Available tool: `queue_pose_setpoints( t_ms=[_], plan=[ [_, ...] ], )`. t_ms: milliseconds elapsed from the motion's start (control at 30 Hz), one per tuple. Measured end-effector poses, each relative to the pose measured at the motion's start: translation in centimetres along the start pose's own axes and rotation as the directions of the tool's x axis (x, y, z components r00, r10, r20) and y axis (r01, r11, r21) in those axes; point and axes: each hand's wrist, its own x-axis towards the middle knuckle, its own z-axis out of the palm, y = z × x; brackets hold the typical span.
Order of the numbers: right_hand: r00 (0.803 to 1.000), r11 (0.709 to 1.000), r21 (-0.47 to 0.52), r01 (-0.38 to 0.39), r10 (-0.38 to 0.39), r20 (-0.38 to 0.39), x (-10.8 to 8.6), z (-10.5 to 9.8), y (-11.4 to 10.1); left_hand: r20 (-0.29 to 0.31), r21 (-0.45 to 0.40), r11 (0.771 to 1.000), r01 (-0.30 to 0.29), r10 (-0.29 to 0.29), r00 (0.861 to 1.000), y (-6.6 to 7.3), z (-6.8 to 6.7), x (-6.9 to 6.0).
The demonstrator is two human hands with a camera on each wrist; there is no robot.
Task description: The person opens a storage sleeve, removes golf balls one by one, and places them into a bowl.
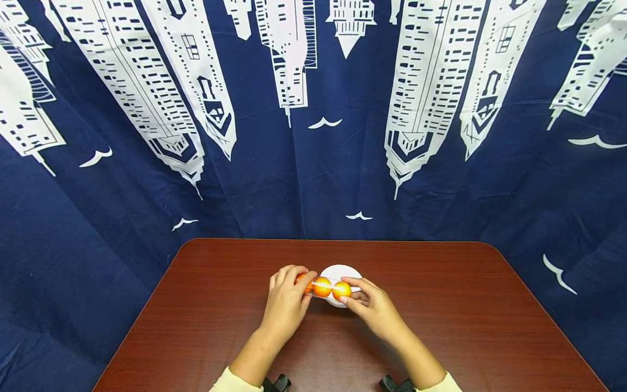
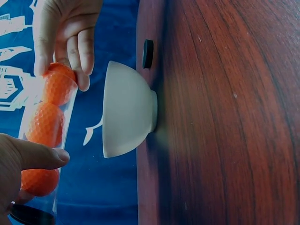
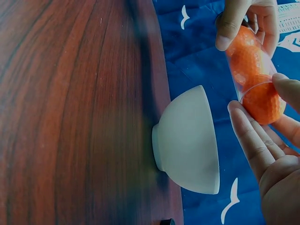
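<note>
A clear plastic tube (image 2: 66, 110) with orange dimpled golf balls in a row lies tilted above the bowl. My left hand (image 1: 286, 301) grips the tube near its black-capped end, thumb across the side. At the tube's open mouth, the end golf ball (image 3: 263, 103) sticks partly out. The thumb and fingers of my right hand (image 1: 374, 305) pinch that ball. Below the tube stands a white bowl (image 3: 190, 140), upright on the table, with neither hand touching it. The inside of the bowl is mostly hidden by the tube and balls in the head view.
A round black lid (image 2: 148, 54) lies on the brown wooden table (image 1: 235, 261), close to the bowl. Behind the table hangs a dark blue cloth (image 1: 264, 185) printed with white buildings and birds.
</note>
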Motion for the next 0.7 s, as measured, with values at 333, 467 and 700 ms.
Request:
queue_pose_setpoints(
  t_ms=[333, 467, 700],
  plan=[
    [0.999, 1.000, -0.007, 0.026, -0.026, -0.027, 0.02, -0.02, -0.12, 0.022, -0.015, 1.000, 0.018, -0.018, 1.000, -0.06, 0.02, -0.09],
    [0.998, 0.999, -0.022, 0.050, -0.051, -0.041, 0.06, -0.02, -0.12, 0.019, -0.016, 1.000, 0.025, -0.024, 1.000, -0.03, 0.11, -0.16],
    [0.994, 0.996, -0.016, 0.088, -0.088, -0.062, 0.15, -0.07, 0.02, 0.009, -0.032, 0.999, 0.037, -0.036, 0.999, -0.03, 0.32, -0.23]
  ],
)
